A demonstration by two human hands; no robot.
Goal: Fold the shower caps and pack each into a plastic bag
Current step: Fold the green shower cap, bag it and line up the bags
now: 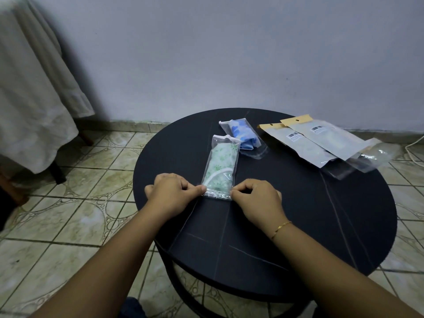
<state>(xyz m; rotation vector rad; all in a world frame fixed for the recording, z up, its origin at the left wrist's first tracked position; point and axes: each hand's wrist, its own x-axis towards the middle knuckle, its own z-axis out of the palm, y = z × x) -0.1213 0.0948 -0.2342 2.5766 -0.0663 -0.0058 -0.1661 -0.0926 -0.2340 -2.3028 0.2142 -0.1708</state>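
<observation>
A folded green-and-white shower cap (221,167) lies inside a clear plastic bag (223,140) on the round black table (298,214). My left hand (173,191) pinches the bag's near left corner. My right hand (257,197) pinches its near right corner. Behind it lies a second clear bag holding a folded blue shower cap (243,135).
Two flat packets with tan header cards and barcode labels (319,140) lie at the table's far right, over loose clear plastic bags (371,157). A cloth-draped piece of furniture (34,99) stands at the left. Tiled floor surrounds the table, with a wall behind.
</observation>
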